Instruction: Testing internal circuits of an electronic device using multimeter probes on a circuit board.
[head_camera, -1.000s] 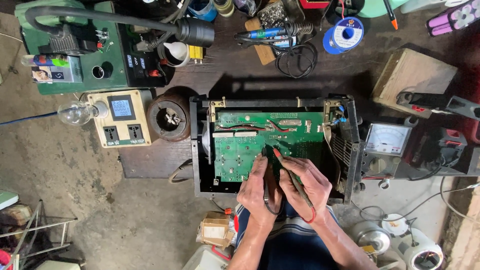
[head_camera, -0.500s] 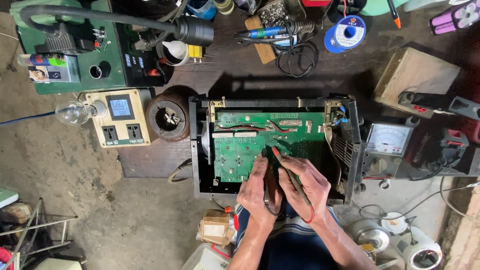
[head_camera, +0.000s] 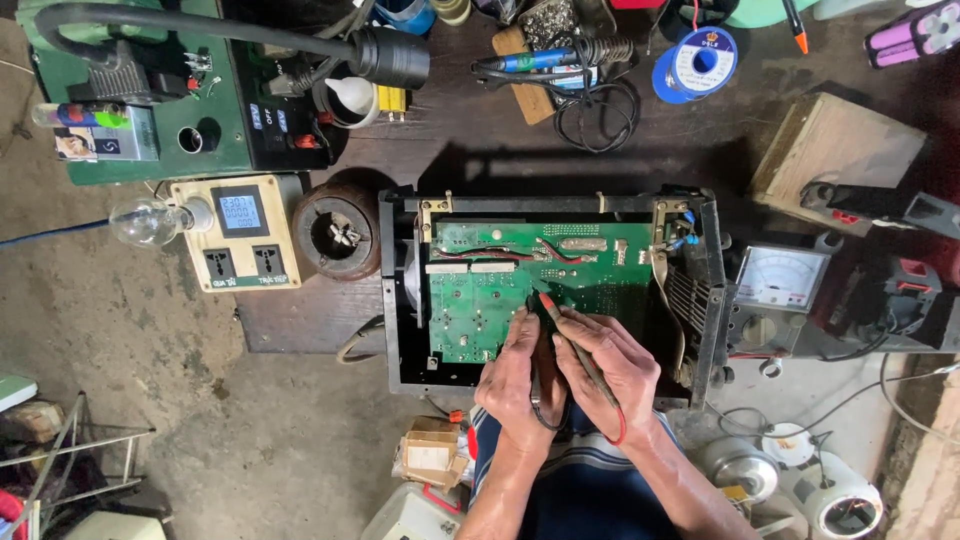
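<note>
Centrally: green circuit board (head_camera: 520, 285) in black chassis (head_camera: 395, 300) on dark wooden bench (head_camera: 480, 120) (cluttered); left hand (head_camera: 515, 385) clamped on black probe (head_camera: 533, 325), right hand (head_camera: 610, 370) on red probe (head_camera: 565, 325).

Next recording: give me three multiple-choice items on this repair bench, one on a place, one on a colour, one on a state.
1. Where is the analog meter?
A. right of the open chassis
B. left of it
C. inside it

2. What colour is the circuit board?
A. blue
B. green
C. brown

3. What is the right hand doing?
A. resting empty
B. lifting the solder spool
C. holding the red probe

Answers: A, it sits by the chassis's right wall; B, the board is plainly green; C, the fingers pinch the probe, tip on the board.
</note>
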